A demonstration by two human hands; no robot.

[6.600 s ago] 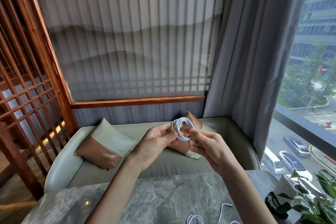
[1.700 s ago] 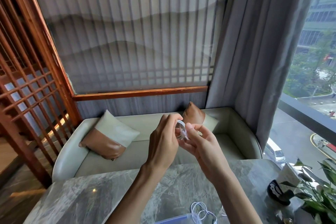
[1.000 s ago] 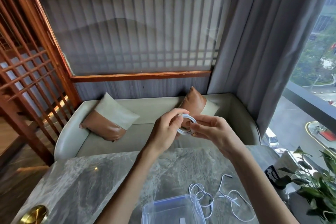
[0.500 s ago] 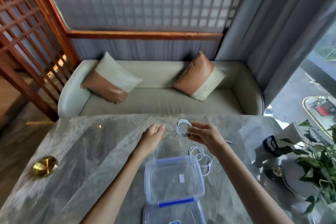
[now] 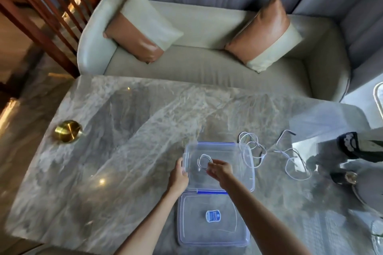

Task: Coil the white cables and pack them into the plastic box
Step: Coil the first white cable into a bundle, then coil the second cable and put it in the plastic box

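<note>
A clear plastic box (image 5: 244,163) with blue clips sits open on the marble table (image 5: 128,134). Its lid (image 5: 213,219) lies flat just in front of it, with a blue label in the middle. My right hand (image 5: 218,168) pinches a small coiled white cable (image 5: 204,159) and holds it inside the box. My left hand (image 5: 178,175) grips the box's left rim. Two loose white cables lie on the table right of the box, one (image 5: 251,145) touching its edge and one (image 5: 294,161) farther right.
A brass round fitting (image 5: 68,134) is set into the table at the left. Dark items and a plant pot (image 5: 360,151) crowd the right edge. Beyond the table stands a pale sofa (image 5: 207,64) with two brown and cream cushions.
My view has tilted down onto the table. My right hand brought the coiled cable down from in front of me into the open box. My left hand let go of the coil and took the box's rim.
</note>
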